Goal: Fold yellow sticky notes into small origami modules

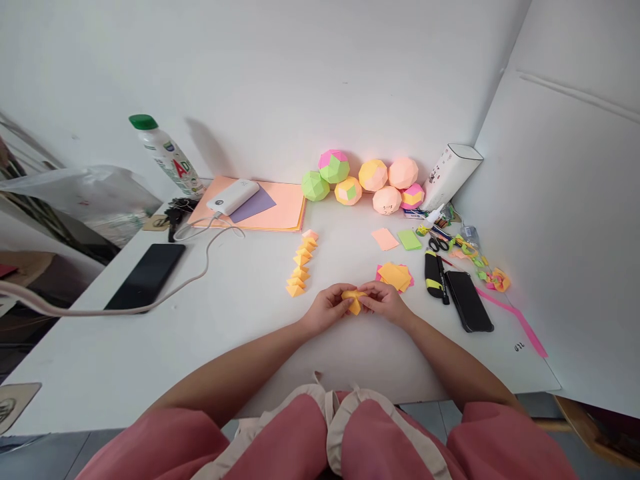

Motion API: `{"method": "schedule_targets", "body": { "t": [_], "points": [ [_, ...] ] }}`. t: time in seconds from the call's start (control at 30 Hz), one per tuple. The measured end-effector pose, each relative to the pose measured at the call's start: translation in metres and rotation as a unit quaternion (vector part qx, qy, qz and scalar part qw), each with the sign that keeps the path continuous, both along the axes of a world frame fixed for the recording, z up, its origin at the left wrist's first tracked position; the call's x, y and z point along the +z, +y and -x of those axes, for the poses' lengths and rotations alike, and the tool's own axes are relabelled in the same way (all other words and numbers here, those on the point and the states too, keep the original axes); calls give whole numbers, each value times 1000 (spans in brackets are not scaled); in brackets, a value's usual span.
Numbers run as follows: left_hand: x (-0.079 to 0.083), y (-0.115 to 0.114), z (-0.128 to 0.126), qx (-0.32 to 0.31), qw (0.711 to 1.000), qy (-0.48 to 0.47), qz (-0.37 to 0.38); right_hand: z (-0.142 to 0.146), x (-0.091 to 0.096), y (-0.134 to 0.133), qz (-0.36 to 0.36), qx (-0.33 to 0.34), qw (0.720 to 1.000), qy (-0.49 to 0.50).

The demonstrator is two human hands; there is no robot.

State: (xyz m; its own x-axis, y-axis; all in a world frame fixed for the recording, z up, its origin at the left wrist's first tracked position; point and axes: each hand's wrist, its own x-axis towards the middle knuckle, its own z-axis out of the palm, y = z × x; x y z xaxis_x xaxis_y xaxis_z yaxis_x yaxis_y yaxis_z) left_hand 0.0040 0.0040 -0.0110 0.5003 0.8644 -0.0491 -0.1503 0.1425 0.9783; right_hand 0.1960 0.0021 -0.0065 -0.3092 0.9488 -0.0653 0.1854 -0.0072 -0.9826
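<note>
Between the fingers of both hands is a small folded piece of orange paper (pixel 355 303), held just above the table near its front. My left hand (pixel 325 308) pinches its left side, and my right hand (pixel 387 303) pinches the right side. Just beyond the right hand lies a loose stack of orange and pink paper pieces (pixel 395 276). A row of folded orange paper units (pixel 301 261) stretches away from me to the left of the hands. Fingers cover part of the held piece.
Several faceted paper balls (pixel 373 175) sit along the wall. On the right are scissors (pixel 439 245), a cutter (pixel 433 273), a black phone (pixel 469 301) and paper scraps. To the left lie a tablet-like black device (pixel 146 277), a cabled power bank (pixel 233 197) on paper sheets, and a bottle (pixel 170 160).
</note>
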Motion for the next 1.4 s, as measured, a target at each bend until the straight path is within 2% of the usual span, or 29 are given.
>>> {"method": "schedule_targets", "body": {
  "t": [0.37, 0.6, 0.97, 1.17, 1.4],
  "points": [
    [0, 0, -2, 3, 1000, 15, -9, 0, -2, 0, -18, 13, 1000, -13],
    [-6, 0, -4, 32, 999, 13, 1, 4, 0, -4, -39, -13, 999, -25],
    [-1, -1, -4, 83, 995, 38, 32, 8, 10, -7, -160, -3, 982, -97],
    [0, 0, -4, 62, 997, 39, 32, 9, 7, -7, -207, -6, 973, -105],
    [4, 2, -3, 45, 997, 49, -26, 7, 2, -6, -234, 10, 966, -110]
  ]
}}
